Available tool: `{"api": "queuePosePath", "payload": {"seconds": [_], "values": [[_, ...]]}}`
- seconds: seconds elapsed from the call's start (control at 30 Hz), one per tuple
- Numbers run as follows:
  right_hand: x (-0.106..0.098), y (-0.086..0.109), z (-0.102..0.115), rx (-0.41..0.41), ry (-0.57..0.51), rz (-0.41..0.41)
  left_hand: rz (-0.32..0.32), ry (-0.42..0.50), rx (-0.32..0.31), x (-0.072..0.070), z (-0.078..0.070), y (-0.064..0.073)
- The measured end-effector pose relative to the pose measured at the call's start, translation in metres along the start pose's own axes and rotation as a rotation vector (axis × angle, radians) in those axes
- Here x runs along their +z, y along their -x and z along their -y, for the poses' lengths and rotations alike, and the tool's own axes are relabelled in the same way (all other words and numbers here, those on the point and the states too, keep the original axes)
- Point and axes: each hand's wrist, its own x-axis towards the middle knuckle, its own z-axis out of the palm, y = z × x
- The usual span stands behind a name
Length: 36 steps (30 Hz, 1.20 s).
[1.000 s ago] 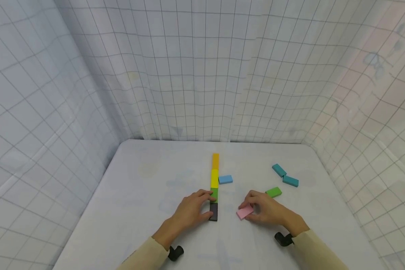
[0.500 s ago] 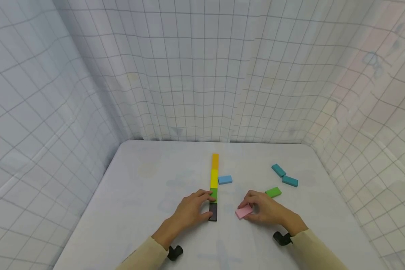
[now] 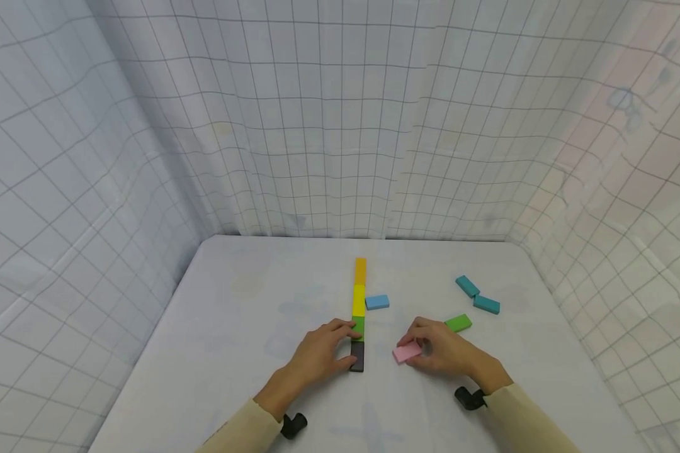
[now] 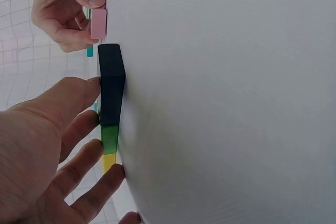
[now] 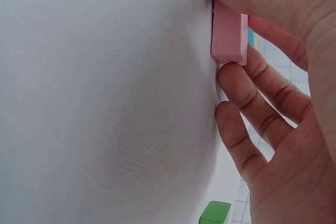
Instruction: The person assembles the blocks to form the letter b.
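On the white table a straight row runs away from me: a black block point(image 3: 357, 357) nearest, then a green block point(image 3: 359, 328), a yellow block point(image 3: 359, 301) and an orange block point(image 3: 361, 271). My left hand point(image 3: 322, 353) rests at the row's left side, thumb by the black block and fingertips on the green one. My right hand point(image 3: 441, 350) pinches a pink block point(image 3: 406, 353) between thumb and fingers, to the right of the row. The left wrist view shows this pink block point(image 4: 98, 23) beyond the end of the black block point(image 4: 111, 85).
A light blue block point(image 3: 377, 302) lies right of the yellow one. Another green block point(image 3: 459, 323) lies behind my right hand. Farther right are two teal blocks, one point(image 3: 467, 286) touching or nearly touching the other point(image 3: 487, 305). Gridded white curtains point(image 3: 328, 126) surround the table.
My right hand has shifted slightly left and away from me with the pink block, closer to the row. My left hand has stayed in place at the row.
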Motion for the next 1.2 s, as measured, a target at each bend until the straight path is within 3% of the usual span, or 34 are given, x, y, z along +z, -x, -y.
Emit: {"api": "queuePosePath", "payload": {"seconds": [0.67, 0.9, 1.2], "values": [[-0.003, -0.016, -0.005, 0.042, 0.035, -0.076, 0.014, 0.004, -0.035, 0.002, 0.000, -0.001], [-0.006, -0.022, -0.005, 0.032, 0.051, -0.123, 0.002, 0.032, -0.016, 0.000, -0.002, 0.000], [-0.011, -0.031, -0.007, 0.138, 0.070, -0.139, 0.016, 0.024, -0.021, 0.001, 0.000, 0.000]]}}
